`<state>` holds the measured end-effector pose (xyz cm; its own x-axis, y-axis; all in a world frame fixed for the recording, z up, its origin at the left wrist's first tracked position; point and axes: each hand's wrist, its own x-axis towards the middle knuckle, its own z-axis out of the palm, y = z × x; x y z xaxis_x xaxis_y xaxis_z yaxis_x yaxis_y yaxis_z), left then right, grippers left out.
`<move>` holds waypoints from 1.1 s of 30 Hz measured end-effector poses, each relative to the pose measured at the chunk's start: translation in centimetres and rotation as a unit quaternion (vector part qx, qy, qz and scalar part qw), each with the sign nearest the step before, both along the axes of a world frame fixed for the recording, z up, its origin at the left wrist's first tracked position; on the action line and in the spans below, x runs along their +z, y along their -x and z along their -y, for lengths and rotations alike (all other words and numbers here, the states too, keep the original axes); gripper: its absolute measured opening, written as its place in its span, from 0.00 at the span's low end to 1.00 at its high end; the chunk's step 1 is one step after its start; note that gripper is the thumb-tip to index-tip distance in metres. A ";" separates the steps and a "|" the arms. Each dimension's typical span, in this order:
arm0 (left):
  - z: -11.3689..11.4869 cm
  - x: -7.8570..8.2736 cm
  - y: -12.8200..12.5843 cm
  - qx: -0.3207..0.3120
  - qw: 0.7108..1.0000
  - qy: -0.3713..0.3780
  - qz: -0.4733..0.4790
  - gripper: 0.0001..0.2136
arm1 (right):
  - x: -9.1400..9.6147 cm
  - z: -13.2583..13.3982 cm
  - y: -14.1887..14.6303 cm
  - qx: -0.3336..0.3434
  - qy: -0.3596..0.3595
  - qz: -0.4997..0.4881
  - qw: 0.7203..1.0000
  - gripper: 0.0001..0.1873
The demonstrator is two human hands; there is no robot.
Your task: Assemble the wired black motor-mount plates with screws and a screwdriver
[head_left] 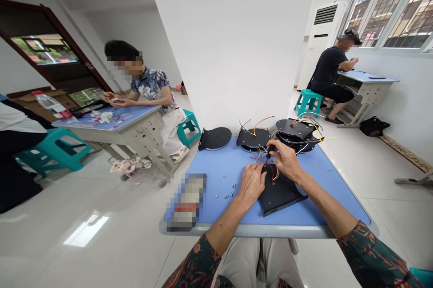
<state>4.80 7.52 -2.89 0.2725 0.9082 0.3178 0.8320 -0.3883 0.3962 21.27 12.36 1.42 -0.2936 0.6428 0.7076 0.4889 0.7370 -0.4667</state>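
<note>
My right hand (283, 159) grips a small black-handled screwdriver (269, 152), its tip pointing down toward a black metal plate (279, 194) on the blue desktop. My left hand (251, 184) holds the plate's near side, with fingertips beside red and yellow wires (274, 174) coming through it. Several small silver screws (228, 192) lie left of my left hand. Farther back stand several black disc assemblies, one bare (214, 138) and others trailing coloured wires (253, 138) (294, 131). A pixelated box (186, 202) lies at the desk's left.
The blue desk's grey front rim (264, 232) lies near my lap. A white pillar (233, 44) rises behind it. Co-workers sit at separate desks, one at left (152, 92) handling something small, one at right (328, 69). Teal stools (308, 102) and a white tiled floor surround the desks.
</note>
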 end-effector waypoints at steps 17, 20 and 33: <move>-0.4 0.2 -0.2 0.008 0.999 0.030 0.042 0.13 | 2.0 -0.5 0.3 0.071 0.140 0.024 0.987 0.11; -0.5 0.2 -0.3 0.008 0.998 0.030 0.049 0.13 | 1.6 -0.4 0.9 0.055 0.129 -0.015 0.990 0.14; -1.2 -0.5 -0.5 0.009 0.997 0.035 0.071 0.14 | 0.9 -1.3 0.8 0.014 0.082 -0.042 0.996 0.15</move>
<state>5.34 8.73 -3.38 0.2125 0.9340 0.2874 0.7725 -0.3407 0.5359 20.51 13.71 2.33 -0.2567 0.7440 0.6169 0.4233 0.6604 -0.6203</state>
